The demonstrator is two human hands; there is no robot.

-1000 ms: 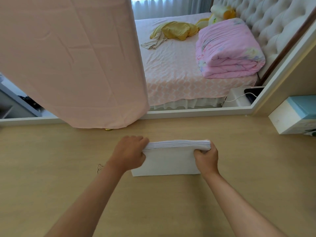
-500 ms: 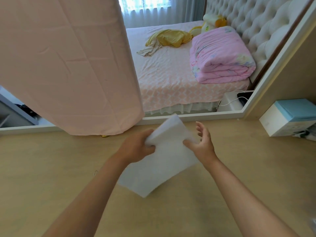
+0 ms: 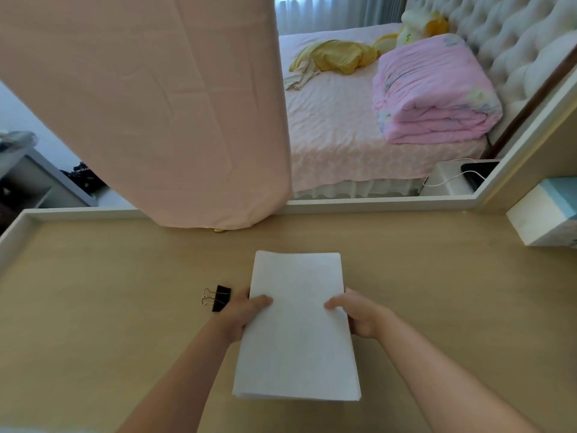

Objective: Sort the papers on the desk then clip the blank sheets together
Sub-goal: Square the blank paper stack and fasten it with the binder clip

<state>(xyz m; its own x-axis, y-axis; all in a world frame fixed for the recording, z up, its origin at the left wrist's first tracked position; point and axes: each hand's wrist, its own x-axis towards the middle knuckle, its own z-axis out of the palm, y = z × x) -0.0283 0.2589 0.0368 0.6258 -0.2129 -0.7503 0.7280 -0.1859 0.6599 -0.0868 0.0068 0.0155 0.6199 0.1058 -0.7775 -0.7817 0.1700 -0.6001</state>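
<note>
A stack of blank white sheets (image 3: 296, 332) lies lengthwise in front of me over the wooden desk (image 3: 93, 307), squared into one neat pile. My left hand (image 3: 243, 314) grips its left edge with the thumb on top. My right hand (image 3: 359, 314) grips the right edge the same way. A black binder clip (image 3: 218, 298) with wire handles lies on the desk just left of my left hand, apart from the stack.
A pink cloth (image 3: 150, 104) hangs down to the desk's back edge at left centre. A white and blue box (image 3: 543, 214) sits at the far right. Beyond the desk's raised rim (image 3: 374, 204) is a bed with a folded pink quilt (image 3: 434, 89).
The stack stood on its long edge a second ago, then was swung round; now it faces up lengthwise, held by both side edges. The binder clip has come into view.
</note>
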